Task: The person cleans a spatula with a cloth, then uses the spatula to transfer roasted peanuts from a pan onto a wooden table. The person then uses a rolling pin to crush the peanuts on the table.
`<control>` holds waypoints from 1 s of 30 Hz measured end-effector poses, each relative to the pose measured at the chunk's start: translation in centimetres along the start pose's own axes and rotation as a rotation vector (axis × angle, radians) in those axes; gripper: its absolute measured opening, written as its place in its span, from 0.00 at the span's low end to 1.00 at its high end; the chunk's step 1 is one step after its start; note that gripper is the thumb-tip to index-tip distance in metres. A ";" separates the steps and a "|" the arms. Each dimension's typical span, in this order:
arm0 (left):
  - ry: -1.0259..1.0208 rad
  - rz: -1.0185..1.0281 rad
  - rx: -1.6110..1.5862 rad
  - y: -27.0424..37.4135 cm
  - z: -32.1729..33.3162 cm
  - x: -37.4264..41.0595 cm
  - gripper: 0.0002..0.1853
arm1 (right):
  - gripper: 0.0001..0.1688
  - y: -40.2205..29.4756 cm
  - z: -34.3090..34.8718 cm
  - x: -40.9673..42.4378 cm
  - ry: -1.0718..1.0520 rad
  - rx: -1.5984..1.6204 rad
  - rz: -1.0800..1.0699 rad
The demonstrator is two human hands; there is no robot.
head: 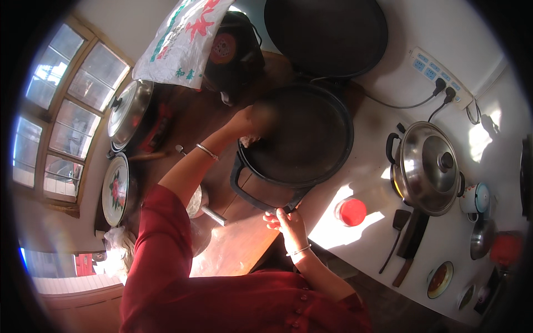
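A round black electric griddle is opened out, with its lower pan (297,141) before me and its lid (327,37) raised behind. My left hand (255,120) is over the pan's left rim, its fingers blurred. A small crumpled pale wad (250,140), perhaps cloth or paper, sticks out beneath that hand, which seems closed on it. At the pan's front, my right hand (288,222) grips the right end of the looped black handle (260,202). A bracelet circles each wrist.
A plastic bag (179,45) hangs beside a dark appliance (233,54). Left stand a lidded pot (131,110) and a floral enamel plate (115,189). To the right are a red-lidded jar (352,211), a lidded steel pan (431,166), a spatula (399,220) and a plugged power strip (437,75).
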State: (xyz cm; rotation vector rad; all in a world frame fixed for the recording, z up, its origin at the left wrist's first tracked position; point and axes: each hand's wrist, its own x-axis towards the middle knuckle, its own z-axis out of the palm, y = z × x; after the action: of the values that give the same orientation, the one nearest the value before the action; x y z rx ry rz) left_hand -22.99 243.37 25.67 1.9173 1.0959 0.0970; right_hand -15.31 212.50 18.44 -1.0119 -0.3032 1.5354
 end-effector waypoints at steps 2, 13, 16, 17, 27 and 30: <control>0.086 0.237 0.361 -3.7 1.4 2.8 0.23 | 0.17 -0.1 0.4 -0.3 -0.019 -0.016 0.011; 0.125 0.609 0.339 10.6 12.2 3.3 0.20 | 0.14 -0.7 0.1 -0.2 0.000 -0.021 0.043; -0.005 0.713 0.367 10.2 12.9 2.2 0.21 | 0.12 -0.7 0.1 -0.1 0.012 0.011 0.046; -0.087 0.718 0.352 9.9 12.8 1.7 0.21 | 0.13 -0.6 0.0 0.0 0.015 0.006 0.038; -0.604 -0.018 0.014 10.1 7.2 -7.3 0.26 | 0.13 -0.1 0.1 0.4 0.006 0.044 0.020; -0.741 0.123 -0.012 8.9 6.4 -10.2 0.25 | 0.13 -0.1 0.6 0.2 0.016 0.084 -0.018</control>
State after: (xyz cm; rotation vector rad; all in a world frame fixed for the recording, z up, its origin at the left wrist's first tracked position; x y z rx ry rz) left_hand -20.45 229.96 31.78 1.7747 0.4746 -0.5012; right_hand -15.61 212.87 18.80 -0.9528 -0.2346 1.5104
